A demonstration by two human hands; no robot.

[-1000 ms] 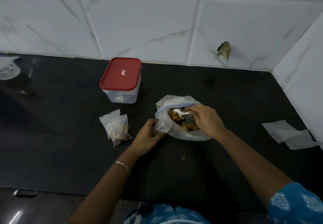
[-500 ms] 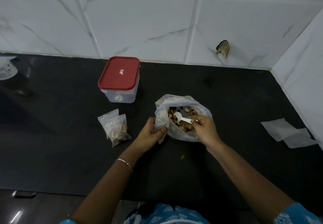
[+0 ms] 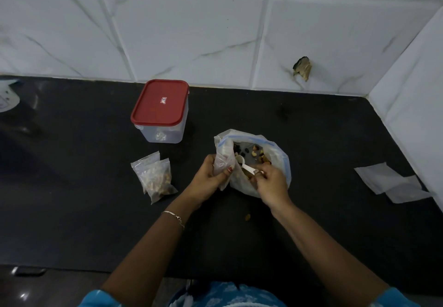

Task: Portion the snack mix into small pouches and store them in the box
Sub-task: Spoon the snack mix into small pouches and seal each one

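A big clear zip bag of snack mix [image 3: 275,153] stands open on the black counter [image 3: 323,222]. My right hand [image 3: 271,183] holds a white plastic spoon [image 3: 245,166] whose bowl tips toward a small clear pouch [image 3: 224,163]. My left hand [image 3: 208,178] pinches that pouch at the big bag's left rim. Two filled small pouches [image 3: 157,177] lie on the counter to the left. A clear box with a red lid [image 3: 160,103] stands shut behind them.
Flat empty pouches [image 3: 393,183] lie at the right by the tiled side wall. One loose bit of snack [image 3: 247,216] lies on the counter in front of the bag. A white object [image 3: 7,95] sits at the far left edge.
My right hand has drawn back out of the big bag with the spoon and swung it left to the small pouch. My left hand has lifted the pouch's mouth a little.
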